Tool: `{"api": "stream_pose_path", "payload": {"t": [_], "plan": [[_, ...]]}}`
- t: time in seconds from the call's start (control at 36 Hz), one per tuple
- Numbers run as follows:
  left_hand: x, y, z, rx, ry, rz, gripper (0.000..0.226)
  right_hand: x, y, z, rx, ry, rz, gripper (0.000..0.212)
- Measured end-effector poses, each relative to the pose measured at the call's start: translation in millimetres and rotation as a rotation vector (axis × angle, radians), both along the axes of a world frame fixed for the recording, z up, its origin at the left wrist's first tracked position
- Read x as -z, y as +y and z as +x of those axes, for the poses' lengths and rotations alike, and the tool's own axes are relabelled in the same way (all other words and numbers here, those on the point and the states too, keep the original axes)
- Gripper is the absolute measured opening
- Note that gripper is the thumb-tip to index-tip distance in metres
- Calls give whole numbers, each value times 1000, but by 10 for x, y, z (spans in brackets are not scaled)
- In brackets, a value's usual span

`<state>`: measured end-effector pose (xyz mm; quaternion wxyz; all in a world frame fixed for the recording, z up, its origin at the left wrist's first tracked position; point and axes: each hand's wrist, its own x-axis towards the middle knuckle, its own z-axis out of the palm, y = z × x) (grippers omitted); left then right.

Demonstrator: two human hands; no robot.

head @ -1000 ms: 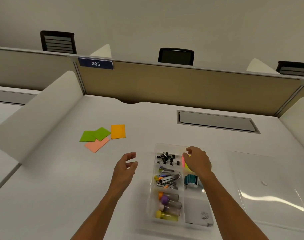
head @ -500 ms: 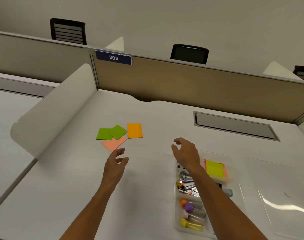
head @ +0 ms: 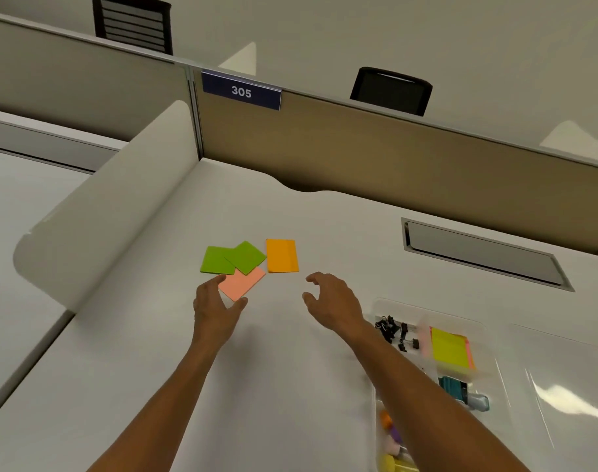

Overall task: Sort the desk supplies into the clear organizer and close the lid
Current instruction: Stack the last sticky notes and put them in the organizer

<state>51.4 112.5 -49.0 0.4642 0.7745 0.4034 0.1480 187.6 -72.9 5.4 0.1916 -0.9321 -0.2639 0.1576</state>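
**Both hands reaching for the loose sticky-note pads**

I see a white desk (head: 290,369) filling the view, walled at the far side by a tan partition (head: 393,165) carrying a blue "305" sign (head: 241,92). At the near right sits the clear organizer (head: 379,308), partly covered by my right forearm. Its clear lid (head: 563,386) lies flat just to its right, so closing is not yet possible until sorting ends.

Inside the organizer I make out black binder clips (head: 391,330) in the far left compartment and a yellow-and-pink sticky-note stack (head: 449,350) in the far right one. I judge the like-with-like layout sends the loose pads to that same compartment.

Those pads lie clustered at the desk's middle left: two green pads (head: 234,258) overlapping, a salmon pad (head: 243,282) tucked partly under them, and an orange pad (head: 282,255) just beside them on the right.

My left hand (head: 215,301) holds nothing; its fingers are spread, with the fingertips at the salmon pad's near left edge, though I cannot tell whether they touch. My right hand (head: 331,298) hovers near the orange pad, fingers loosely curved, holding nothing.
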Motion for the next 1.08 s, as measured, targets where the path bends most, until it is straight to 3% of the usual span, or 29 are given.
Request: {"api": "stream_pose_path", "payload": {"t": [0.33, 0.56, 0.75, 0.97, 1.08], "plan": [[213, 341, 389, 73, 305, 259, 91, 106, 398, 313, -99, 20, -98, 51], [308, 542, 527, 147, 402, 298, 113, 279, 760, 417, -124, 55, -121, 55], [303, 629, 625, 158, 383, 273, 114, 423, 989, 499, -90, 36, -140, 61], [298, 718, 714, 282, 455, 305, 111, 446, 1366, 596, 31, 145, -141, 82], [289, 712, 722, 370, 463, 302, 97, 469, 1527, 634, 104, 188, -156, 92]]}}
